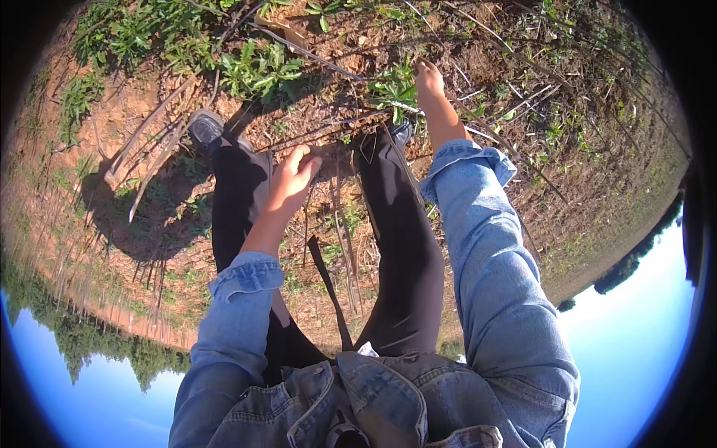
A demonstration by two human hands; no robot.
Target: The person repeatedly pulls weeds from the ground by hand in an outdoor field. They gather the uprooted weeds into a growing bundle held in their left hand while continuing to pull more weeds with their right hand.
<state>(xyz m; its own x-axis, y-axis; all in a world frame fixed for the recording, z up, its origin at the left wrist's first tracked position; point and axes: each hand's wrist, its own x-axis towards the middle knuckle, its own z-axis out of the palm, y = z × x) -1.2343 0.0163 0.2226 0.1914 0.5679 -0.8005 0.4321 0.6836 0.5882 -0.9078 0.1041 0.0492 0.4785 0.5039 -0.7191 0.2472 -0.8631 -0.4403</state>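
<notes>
My left hand (296, 173) hangs between my knees, its fingers curled. Whether it grips one of the thin dry stalks (343, 235) close by is unclear. Farther out, my right hand (430, 81) reaches down beside a green leafy plant (396, 84) rooted in the ground. Its fingertips point away from me and are partly hidden, so a hold on leaves or a stem cannot be made out. A pale stick (408, 107) lies by the right wrist, just beyond my right shoe (400, 133).
More leafy plants (262, 70) grow at upper left on reddish soil (134, 106). Long dry stalks (151, 126) lie near my left shoe (206, 130), and others (504, 45) cross the ground at upper right. Trees (95, 350) stand along the field's edge.
</notes>
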